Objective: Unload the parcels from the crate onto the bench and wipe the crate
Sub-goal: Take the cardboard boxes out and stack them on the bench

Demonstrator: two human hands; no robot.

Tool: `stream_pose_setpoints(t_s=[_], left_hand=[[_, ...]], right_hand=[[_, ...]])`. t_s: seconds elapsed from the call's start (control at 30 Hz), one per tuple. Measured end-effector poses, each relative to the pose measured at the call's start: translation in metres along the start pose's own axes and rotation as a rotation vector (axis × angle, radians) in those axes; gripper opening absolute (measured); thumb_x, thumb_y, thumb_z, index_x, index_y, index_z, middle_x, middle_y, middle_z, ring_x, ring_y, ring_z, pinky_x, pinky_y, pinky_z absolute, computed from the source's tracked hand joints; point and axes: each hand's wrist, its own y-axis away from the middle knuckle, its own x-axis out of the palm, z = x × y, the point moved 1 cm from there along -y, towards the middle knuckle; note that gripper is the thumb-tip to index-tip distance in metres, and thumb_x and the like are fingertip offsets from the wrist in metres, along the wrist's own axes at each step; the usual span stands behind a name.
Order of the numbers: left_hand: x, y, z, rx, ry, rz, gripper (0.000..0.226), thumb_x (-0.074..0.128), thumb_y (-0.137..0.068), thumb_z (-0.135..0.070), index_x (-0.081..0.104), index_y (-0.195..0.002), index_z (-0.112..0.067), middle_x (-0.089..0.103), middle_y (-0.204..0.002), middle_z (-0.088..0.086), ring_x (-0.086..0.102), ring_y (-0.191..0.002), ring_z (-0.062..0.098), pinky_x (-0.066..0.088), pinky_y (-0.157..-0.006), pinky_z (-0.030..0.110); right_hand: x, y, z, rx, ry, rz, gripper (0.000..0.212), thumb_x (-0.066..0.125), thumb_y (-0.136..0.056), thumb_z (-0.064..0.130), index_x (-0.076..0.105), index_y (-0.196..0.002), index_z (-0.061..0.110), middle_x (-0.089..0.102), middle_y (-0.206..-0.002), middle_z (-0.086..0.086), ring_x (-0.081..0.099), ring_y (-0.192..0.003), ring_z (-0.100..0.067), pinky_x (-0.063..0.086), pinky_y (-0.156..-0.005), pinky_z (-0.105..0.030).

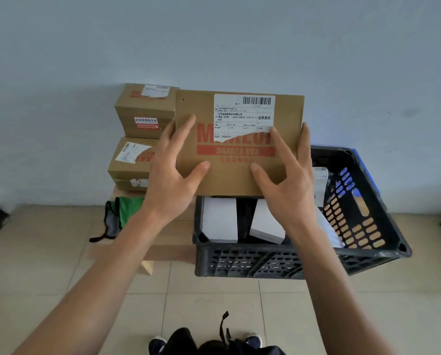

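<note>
A flat cardboard parcel (240,172) with red print and a white shipping label is raised above the black slatted crate (252,260). My left hand (173,175) grips its left edge and my right hand (283,180) grips its right edge, thumbs and forefingers lying on its face. Inside the crate stand two white boxes (219,219) (268,224), and another pale parcel (319,180) lies further back. Left of the crate, the low wooden bench (173,239) carries two stacked brown parcels (145,108) (132,162) against the wall.
A green cloth (129,211) with a dark strap lies on the bench's near left part. A blue crate edge (368,170) shows behind the black one. Beige floor tiles (60,265) surround everything, and my shoes (158,344) are at the bottom.
</note>
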Motion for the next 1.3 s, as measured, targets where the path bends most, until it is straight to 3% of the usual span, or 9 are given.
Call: stream_pose_setpoints(t_s=[0.07,0.2,0.3,0.4,0.53,0.67,0.97,1.13,1.3], left_hand=[[-0.029,0.001,0.013,-0.016,0.011,-0.028,0.080,0.074,-0.093,-0.021,0.032,-0.154,-0.051,0.027,-0.166,-0.011,0.009,-0.147,-0.016,0.017,-0.114,0.018],[-0.084,0.009,0.042,-0.044,0.049,-0.070,0.081,0.075,-0.092,-0.016,0.035,-0.155,-0.045,0.034,-0.163,-0.014,0.023,-0.154,0.007,0.032,-0.122,0.046],[-0.122,0.016,0.063,-0.081,0.047,-0.086,0.082,0.076,-0.091,-0.015,0.035,-0.154,-0.048,0.037,-0.157,-0.025,0.031,-0.150,0.006,0.039,-0.119,0.048],[-0.155,0.021,0.086,-0.104,-0.007,-0.113,0.083,0.076,-0.091,-0.017,0.034,-0.152,-0.053,0.034,-0.144,-0.047,0.033,-0.146,-0.004,0.037,-0.120,0.037],[-0.181,0.026,0.118,-0.131,-0.045,-0.202,0.079,0.076,-0.090,-0.010,0.039,-0.154,-0.039,0.036,-0.144,-0.038,0.034,-0.134,-0.022,0.030,-0.107,0.002],[-0.192,0.021,0.151,-0.191,-0.106,-0.265,0.071,0.076,-0.089,-0.010,0.047,-0.151,-0.032,0.043,-0.143,-0.019,0.038,-0.134,-0.014,0.033,-0.112,0.012],[-0.182,-0.029,0.231,-0.300,-0.164,-0.110,0.069,0.073,-0.092,-0.020,0.043,-0.151,-0.040,0.041,-0.148,-0.014,0.032,-0.130,-0.023,0.025,-0.101,-0.005],[-0.173,-0.059,0.266,-0.373,-0.176,0.056,0.074,0.074,-0.091,-0.032,0.035,-0.153,-0.044,0.036,-0.154,-0.013,0.041,-0.137,0.000,0.037,-0.114,0.028],[-0.165,-0.086,0.286,-0.396,-0.150,0.129,0.076,0.075,-0.091,-0.030,0.035,-0.155,-0.039,0.036,-0.155,-0.008,0.041,-0.140,0.008,0.040,-0.117,0.042]], right_hand=[[0.023,-0.001,0.020,-0.035,0.005,0.023,0.073,0.072,-0.092,0.040,0.033,-0.153,0.052,-0.003,-0.170,0.010,0.005,-0.148,0.002,0.019,-0.110,-0.016],[0.073,0.001,0.057,-0.065,-0.030,0.088,0.073,0.072,-0.093,0.037,0.033,-0.153,0.050,-0.004,-0.170,0.011,0.003,-0.146,0.003,0.018,-0.106,-0.010],[0.111,0.004,0.079,-0.075,-0.038,0.139,0.073,0.072,-0.093,0.034,0.034,-0.154,0.047,-0.006,-0.170,0.010,0.005,-0.146,0.000,0.021,-0.113,-0.025],[0.146,0.004,0.101,-0.090,-0.033,0.183,0.074,0.072,-0.093,0.035,0.033,-0.154,0.048,-0.007,-0.170,0.008,0.007,-0.146,-0.001,0.025,-0.114,-0.030],[0.189,0.002,0.123,-0.094,0.006,0.235,0.073,0.071,-0.093,0.035,0.034,-0.155,0.044,-0.006,-0.171,0.003,0.012,-0.154,-0.023,0.031,-0.119,-0.056],[0.227,-0.001,0.128,-0.007,-0.011,0.276,0.073,0.071,-0.092,0.035,0.034,-0.154,0.046,-0.006,-0.171,0.003,0.011,-0.154,-0.026,0.032,-0.118,-0.057],[0.299,-0.035,0.098,0.170,0.047,0.327,0.073,0.069,-0.094,0.038,0.030,-0.156,0.044,-0.009,-0.170,0.004,0.011,-0.154,-0.025,0.036,-0.115,-0.059],[0.328,-0.058,0.078,0.279,0.103,0.381,0.072,0.066,-0.095,0.041,0.029,-0.157,0.043,-0.009,-0.170,-0.001,0.021,-0.149,-0.035,0.038,-0.112,-0.058],[0.345,-0.076,0.065,0.329,0.136,0.378,0.075,0.065,-0.094,0.044,0.025,-0.157,0.044,-0.010,-0.170,-0.002,0.018,-0.152,-0.033,0.037,-0.115,-0.056]])
